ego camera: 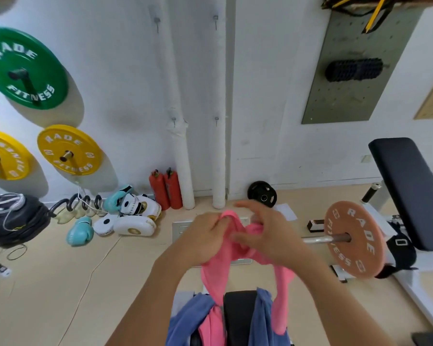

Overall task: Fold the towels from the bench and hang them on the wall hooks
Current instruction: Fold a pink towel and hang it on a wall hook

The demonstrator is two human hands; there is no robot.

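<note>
Head view shows your left hand and right hand raised close together in front of you, both gripping the top edge of a pink cloth towel. Your left fingers pinch a bunched fold of it, and your right fingers curl around the cloth just beside them. From your hands the towel hangs down in two strands towards the black padded bench below, where a blue cloth towel lies draped over the pad. Small metal wall hooks sit on the white wall well above and beyond your hands.
</note>
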